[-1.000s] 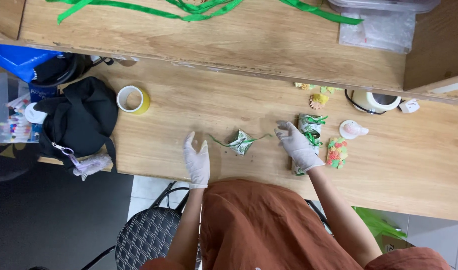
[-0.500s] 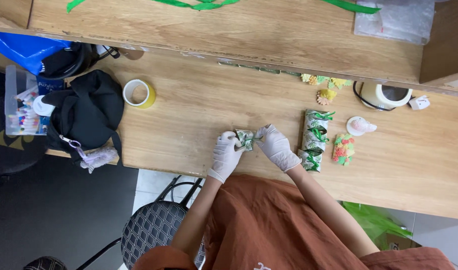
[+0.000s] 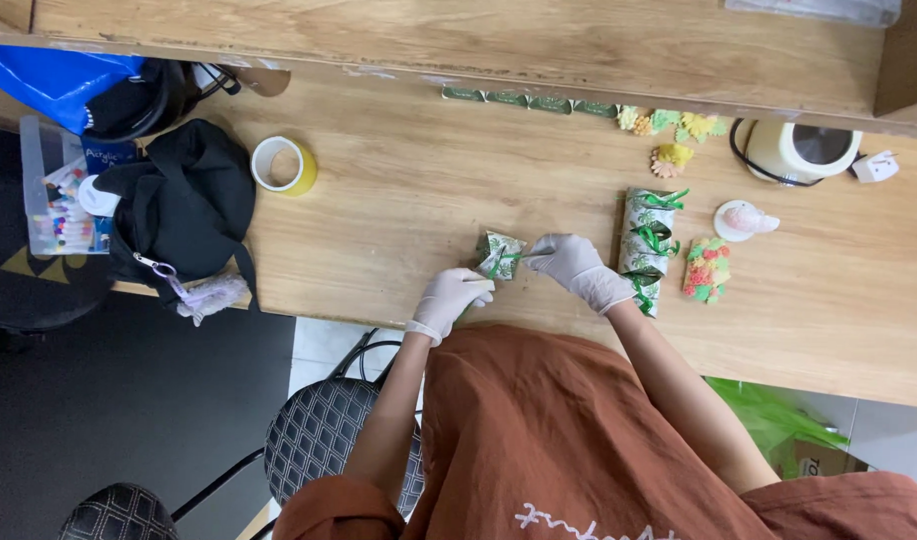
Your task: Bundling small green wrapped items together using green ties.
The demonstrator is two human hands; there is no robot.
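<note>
At centre frame the small green-and-white packet (image 3: 501, 254) sits on the worktop (image 3: 399, 180), pinched between both gloved hands: left hand (image 3: 453, 296) just below-left, right hand (image 3: 575, 268) directly right, equally near.

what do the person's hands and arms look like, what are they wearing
Both the left hand and the right hand wear thin, whitish disposable gloves that end at the wrist. The forearms are bare, with no sleeves reaching them. The rust-brown garment has white lettering near its lower edge.
</note>
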